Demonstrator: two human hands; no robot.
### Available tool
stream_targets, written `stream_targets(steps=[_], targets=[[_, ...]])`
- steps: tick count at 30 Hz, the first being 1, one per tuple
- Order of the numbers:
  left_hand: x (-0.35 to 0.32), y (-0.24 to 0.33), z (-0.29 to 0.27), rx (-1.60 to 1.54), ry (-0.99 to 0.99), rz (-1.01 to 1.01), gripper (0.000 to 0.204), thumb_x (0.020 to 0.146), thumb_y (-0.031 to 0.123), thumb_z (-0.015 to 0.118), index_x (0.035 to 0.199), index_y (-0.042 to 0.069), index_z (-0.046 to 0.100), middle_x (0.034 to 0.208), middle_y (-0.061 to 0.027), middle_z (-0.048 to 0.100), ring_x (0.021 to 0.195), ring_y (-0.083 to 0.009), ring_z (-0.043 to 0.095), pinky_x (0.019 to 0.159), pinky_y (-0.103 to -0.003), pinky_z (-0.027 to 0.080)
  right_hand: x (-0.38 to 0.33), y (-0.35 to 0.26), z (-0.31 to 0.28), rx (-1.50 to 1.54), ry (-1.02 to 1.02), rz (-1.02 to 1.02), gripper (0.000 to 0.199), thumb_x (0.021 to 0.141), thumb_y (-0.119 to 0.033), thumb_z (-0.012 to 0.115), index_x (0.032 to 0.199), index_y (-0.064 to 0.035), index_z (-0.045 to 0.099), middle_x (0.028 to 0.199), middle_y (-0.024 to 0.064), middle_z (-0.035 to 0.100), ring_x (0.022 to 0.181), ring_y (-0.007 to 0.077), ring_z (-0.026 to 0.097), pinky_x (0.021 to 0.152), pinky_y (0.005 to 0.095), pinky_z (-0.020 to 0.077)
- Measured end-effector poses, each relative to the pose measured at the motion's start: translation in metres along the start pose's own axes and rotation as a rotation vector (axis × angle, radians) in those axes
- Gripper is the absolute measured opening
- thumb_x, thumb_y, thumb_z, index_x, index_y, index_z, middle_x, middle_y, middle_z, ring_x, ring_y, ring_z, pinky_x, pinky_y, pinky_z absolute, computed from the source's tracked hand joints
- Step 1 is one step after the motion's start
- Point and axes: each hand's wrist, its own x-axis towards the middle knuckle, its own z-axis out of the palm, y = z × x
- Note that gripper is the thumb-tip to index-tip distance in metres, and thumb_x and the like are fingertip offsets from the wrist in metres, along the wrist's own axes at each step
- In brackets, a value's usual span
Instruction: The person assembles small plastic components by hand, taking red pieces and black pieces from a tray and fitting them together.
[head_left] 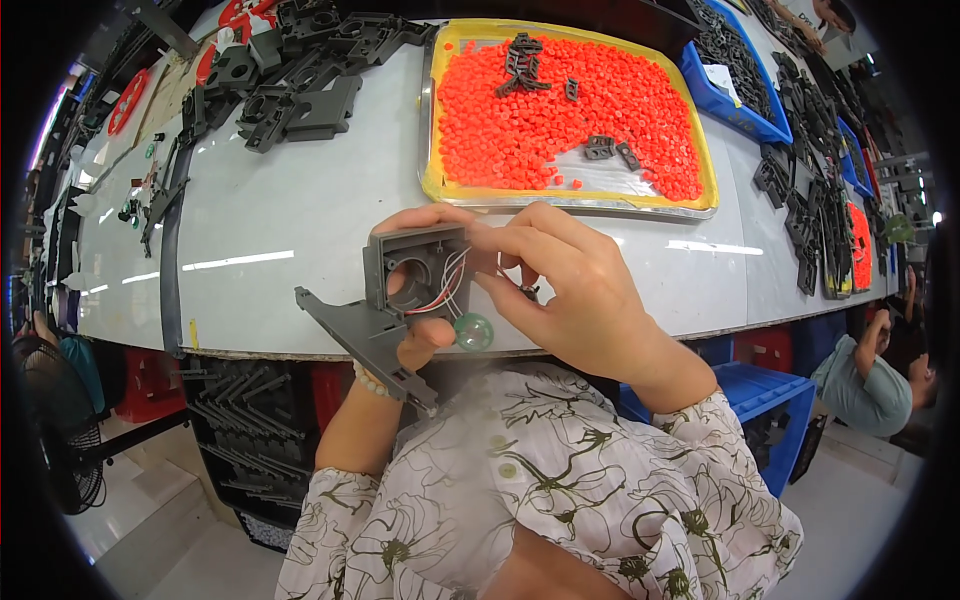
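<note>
Just above the near edge of the white workbench (330,210), a grey plastic housing (415,270) is being held up in the air, not resting on anything. The left hand (420,335) is gripping it from below and behind, fingers curled closed around the frame, thumb poking through its round opening. The housing's long arm is running down and out toward the lower left, away from both hands, with the square end sitting uppermost.

The right hand (570,290) is coming in from the right side, so it's the nearer one to the red and white wires (450,285) spilling out of the housing's right edge. Its fingertips are pinched shut on something small and dark there, can't really tell what. A little green disc (473,331) is dangling at the wire ends, just under the housing.

Counting: one housing in hand, one green disc, a few thin wires.

Further out, one metal tray (700,212) of orange pellets is sitting toward the far edge, with about five dark parts lying on top. Two blue bins (705,85) of black parts at the far right corner, and a pile of black parts (300,90) at the far left.
</note>
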Motion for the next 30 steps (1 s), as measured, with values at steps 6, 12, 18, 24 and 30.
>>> stream_targets(steps=[6,12,18,24,30], targets=[[-0.0026,0.0004,0.0002,-0.010,0.023,0.003,0.091,0.057,0.049,0.080,0.124,0.007,0.036,0.118,-0.0182,0.044,0.106,-0.0262,0.050,0.086,-0.037,0.049,0.0008,-0.0005,0.0013,0.008,-0.022,0.013,0.021,0.068,-0.002,0.064,0.088,-0.0009,0.057,0.075,0.0100,0.051,0.066,0.0270,0.056,0.058,0.0348,0.0456],[-0.0021,-0.0011,0.0022,-0.003,0.026,0.028,0.089,0.058,0.050,0.079,0.124,0.007,0.036,0.118,-0.0181,0.044,0.105,-0.0260,0.050,0.086,-0.034,0.048,0.0016,0.0043,0.0018,0.036,-0.022,0.017,0.022,0.068,-0.002,0.064,0.089,-0.0008,0.058,0.076,0.0102,0.052,0.066,0.0275,0.056,0.058,0.0354,0.0458],[-0.0023,-0.0041,0.0021,0.092,0.043,0.090,0.089,0.056,0.050,0.079,0.123,0.008,0.038,0.115,-0.0182,0.047,0.103,-0.0255,0.052,0.085,-0.036,0.048,0.0012,0.0064,0.0014,0.060,-0.006,0.028,0.023,0.069,-0.003,0.064,0.091,-0.0011,0.059,0.079,0.0103,0.055,0.068,0.0277,0.057,0.059,0.0346,0.0470],[-0.0014,-0.0032,-0.0022,0.073,-0.023,0.118,0.089,0.055,0.051,0.079,0.123,0.009,0.039,0.114,-0.0180,0.048,0.102,-0.0258,0.053,0.087,-0.037,0.047,0.0003,0.0051,0.0001,0.062,0.030,0.047,0.021,0.068,-0.005,0.065,0.087,-0.0013,0.058,0.077,0.0103,0.055,0.069,0.0278,0.057,0.060,0.0355,0.0468],[-0.0049,-0.0039,0.0032,0.169,0.099,0.101,0.092,0.055,0.053,0.078,0.121,0.004,0.039,0.114,-0.0191,0.050,0.104,-0.0266,0.053,0.088,-0.037,0.047,-0.0015,0.0061,0.0014,-0.029,0.057,-0.040,0.016,0.067,-0.005,0.066,0.080,-0.0016,0.057,0.074,0.0097,0.052,0.072,0.0277,0.055,0.063,0.0366,0.0461]])
